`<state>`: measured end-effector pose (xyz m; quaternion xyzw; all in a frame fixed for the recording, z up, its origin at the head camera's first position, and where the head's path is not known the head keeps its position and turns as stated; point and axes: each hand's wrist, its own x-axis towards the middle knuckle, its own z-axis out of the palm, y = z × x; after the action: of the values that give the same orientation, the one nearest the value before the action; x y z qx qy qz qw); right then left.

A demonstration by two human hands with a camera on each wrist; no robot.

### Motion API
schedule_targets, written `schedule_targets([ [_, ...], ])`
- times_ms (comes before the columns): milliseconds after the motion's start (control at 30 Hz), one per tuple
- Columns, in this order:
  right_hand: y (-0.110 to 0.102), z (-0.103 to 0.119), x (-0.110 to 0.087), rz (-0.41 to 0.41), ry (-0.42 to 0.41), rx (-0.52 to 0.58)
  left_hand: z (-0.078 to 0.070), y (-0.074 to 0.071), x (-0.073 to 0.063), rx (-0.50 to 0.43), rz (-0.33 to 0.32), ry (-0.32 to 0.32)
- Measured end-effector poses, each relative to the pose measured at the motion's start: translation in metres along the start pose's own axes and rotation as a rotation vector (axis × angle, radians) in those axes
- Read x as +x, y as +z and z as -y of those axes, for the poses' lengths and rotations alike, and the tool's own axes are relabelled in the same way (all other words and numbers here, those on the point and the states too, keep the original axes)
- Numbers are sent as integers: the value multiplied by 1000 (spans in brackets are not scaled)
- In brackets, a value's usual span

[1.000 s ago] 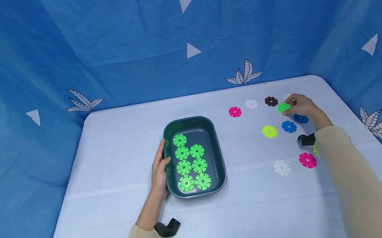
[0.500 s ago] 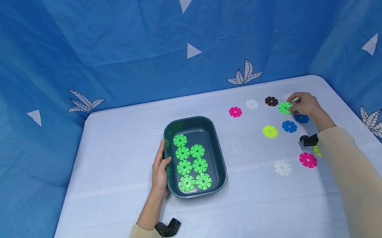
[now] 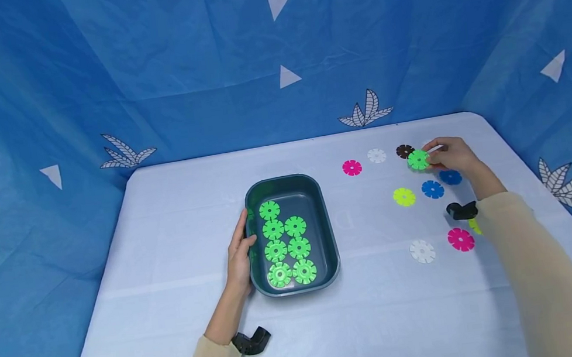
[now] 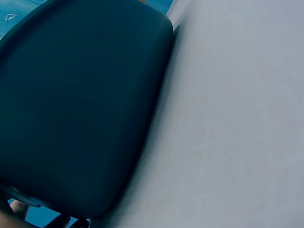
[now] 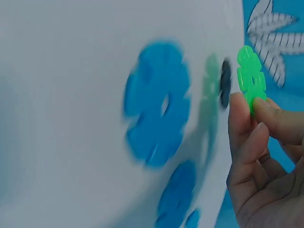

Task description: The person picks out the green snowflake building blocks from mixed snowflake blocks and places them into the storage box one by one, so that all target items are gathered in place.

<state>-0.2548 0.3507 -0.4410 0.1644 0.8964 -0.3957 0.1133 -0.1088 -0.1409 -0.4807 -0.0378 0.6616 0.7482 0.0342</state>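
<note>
My left hand [image 3: 238, 260] holds the left side of a dark green tray [image 3: 301, 197], its thumb over the rim. In the left wrist view the tray's outside [image 4: 85, 104] fills much of the picture. Several bright green notched discs [image 3: 275, 251] lie flat inside, in two columns. At the far right, my right hand [image 3: 455, 156] pinches another green notched disc [image 3: 418, 160] at its edge. The right wrist view shows this disc [image 5: 251, 78] raised off the tabletop between thumb and fingers. Blue discs [image 3: 432, 189] lie below that hand, and a brown disc [image 3: 405, 151] is partly covered.
Pink [image 3: 352, 167], white [image 3: 376, 156] and yellow [image 3: 404, 197] discs lie scattered on the table's right half. Nearer the front are a white disc [image 3: 422, 251], a pink disc [image 3: 461, 239] and a partly hidden yellow disc [image 3: 475, 226]. A blue backdrop [image 3: 230, 61] borders the table.
The green disc in my right hand has turned its face to the camera and moved slightly left, over the brown disc's edge. My left hand and the tray look unmoved.
</note>
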Motion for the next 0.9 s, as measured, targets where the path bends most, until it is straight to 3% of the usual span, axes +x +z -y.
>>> schedule_targets([
  [267, 28, 60, -22, 147, -231, 37, 0, -1, 1, 1, 1, 2],
  [633, 93, 152, -63, 298, -562, 41, 1, -3, -1, 11, 8, -11],
  [900, 136, 190, -78, 384, -703, -59, -1, -2, 0, 5, 4, -5],
])
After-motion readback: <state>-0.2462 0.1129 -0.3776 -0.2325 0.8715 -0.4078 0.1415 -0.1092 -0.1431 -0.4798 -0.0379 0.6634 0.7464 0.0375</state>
